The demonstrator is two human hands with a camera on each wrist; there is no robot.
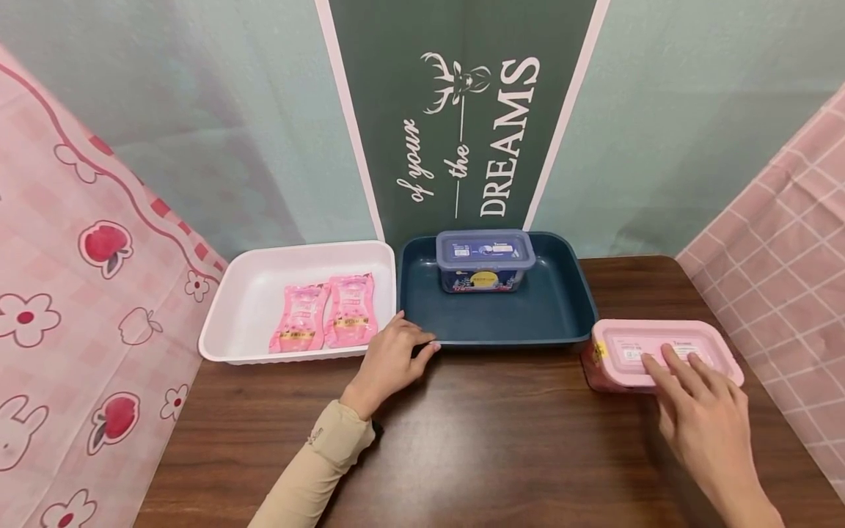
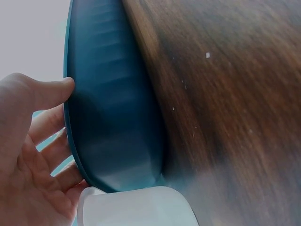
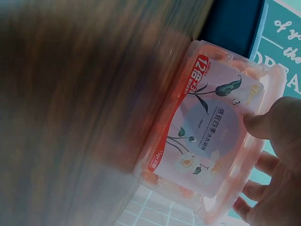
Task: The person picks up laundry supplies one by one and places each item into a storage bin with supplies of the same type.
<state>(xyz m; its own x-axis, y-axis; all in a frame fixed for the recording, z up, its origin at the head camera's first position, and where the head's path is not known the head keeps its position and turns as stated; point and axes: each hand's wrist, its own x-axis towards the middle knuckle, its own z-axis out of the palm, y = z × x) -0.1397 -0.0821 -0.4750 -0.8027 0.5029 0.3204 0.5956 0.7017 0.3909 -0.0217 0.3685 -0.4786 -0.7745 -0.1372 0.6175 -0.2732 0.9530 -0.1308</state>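
At the blue tray's [image 1: 488, 323] front left corner, my left hand [image 1: 394, 359] holds the rim. In the left wrist view, its thumb [image 2: 61, 89] is at the rim's edge and the other fingers pass behind it. My right hand [image 1: 709, 418] rests over the pink box of laundry pods [image 1: 660, 345], fingertips on the lid. The right wrist view shows the thumb [image 3: 256, 125] at the lid's front edge and the box's flowered label [image 3: 211, 127]. This box stands by the tray's front right corner. A dark blue lidded box [image 1: 485, 260] sits inside the tray, towards the back.
A white tray [image 1: 244, 301] adjoins the blue tray on the left, with two pink refill pouches [image 1: 351, 309] lying in it. Brown wooden tabletop [image 1: 502, 440] extends in front. Patterned cloths hang at the back and on both sides.
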